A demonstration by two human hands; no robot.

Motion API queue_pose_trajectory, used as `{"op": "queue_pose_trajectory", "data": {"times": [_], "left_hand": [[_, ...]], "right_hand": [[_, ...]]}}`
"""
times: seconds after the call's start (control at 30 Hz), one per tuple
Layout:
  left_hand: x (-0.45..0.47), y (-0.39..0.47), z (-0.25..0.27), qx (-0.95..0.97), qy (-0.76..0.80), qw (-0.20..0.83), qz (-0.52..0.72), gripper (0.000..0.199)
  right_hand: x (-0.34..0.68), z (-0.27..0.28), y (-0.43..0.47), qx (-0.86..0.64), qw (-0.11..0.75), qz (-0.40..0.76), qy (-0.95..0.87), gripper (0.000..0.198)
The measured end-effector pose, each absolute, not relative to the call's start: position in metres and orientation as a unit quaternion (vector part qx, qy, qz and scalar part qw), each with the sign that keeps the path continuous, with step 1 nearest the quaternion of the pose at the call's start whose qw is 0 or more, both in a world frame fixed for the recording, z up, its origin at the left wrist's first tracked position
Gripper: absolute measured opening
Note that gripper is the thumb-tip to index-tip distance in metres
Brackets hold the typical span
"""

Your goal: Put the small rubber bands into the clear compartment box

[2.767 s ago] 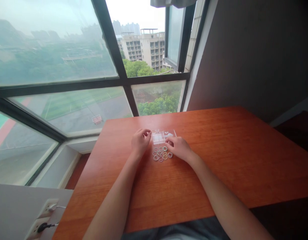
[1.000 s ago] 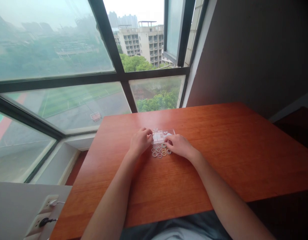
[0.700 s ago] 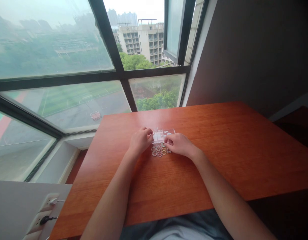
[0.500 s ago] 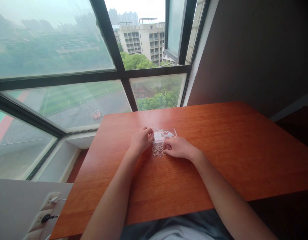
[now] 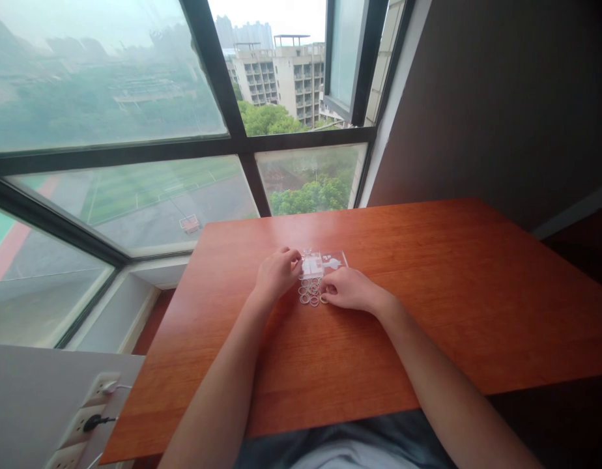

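A small clear plastic box (image 5: 311,265) with its see-through lid (image 5: 334,260) lying to the right rests on the wooden table. Close in front of the box lies a cluster of several small pale rings (image 5: 311,290). My left hand (image 5: 280,270) is at the box's left edge, its fingers curled and closed against that side. My right hand (image 5: 347,288) rests at the right side of the cluster, thumb and fingers bent together on a ring (image 5: 323,299), which they partly hide. Several tiny clear pieces (image 5: 307,252) show behind the box.
The reddish-brown table (image 5: 428,293) reaches far to the right. Dark-framed windows (image 5: 242,143) stand beyond its far edge, and a grey wall (image 5: 477,98) rises at the right. Sockets with plugs (image 5: 90,423) are on the low wall at the lower left.
The view has shifted very slightly. Both hands, the box and the rings keep almost the same places.
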State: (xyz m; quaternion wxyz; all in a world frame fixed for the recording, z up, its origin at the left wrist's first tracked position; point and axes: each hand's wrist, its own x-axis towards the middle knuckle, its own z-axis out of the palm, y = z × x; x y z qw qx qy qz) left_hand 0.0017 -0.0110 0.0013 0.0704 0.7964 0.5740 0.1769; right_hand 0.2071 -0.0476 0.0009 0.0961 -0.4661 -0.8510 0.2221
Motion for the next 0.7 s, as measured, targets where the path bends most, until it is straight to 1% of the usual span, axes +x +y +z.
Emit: {"op": "queue_pose_trajectory", "data": {"times": [0.23, 0.3, 0.53, 0.7], "left_hand": [[0.0015, -0.0112, 0.0008, 0.795, 0.572, 0.076, 0.186, 0.015], [0.0013, -0.0111, 0.0007, 0.797, 0.571, 0.072, 0.184, 0.015], [-0.0001, -0.0099, -0.0007, 0.801, 0.560, 0.062, 0.203, 0.017], [0.0027, -0.0110, 0.0036, 0.796, 0.560, 0.066, 0.219, 0.019]], "right_hand": [[0.2065, 0.0001, -0.0471, -0.466, 0.110, 0.245, -0.843, 0.008], [0.2070, 0.0019, -0.0465, -0.464, 0.127, 0.255, -0.839, 0.008], [0.2072, 0.0023, -0.0422, -0.470, 0.258, 0.304, -0.787, 0.009], [0.2055, 0.0010, -0.0388, -0.506, 0.332, 0.273, -0.748, 0.012]]}}
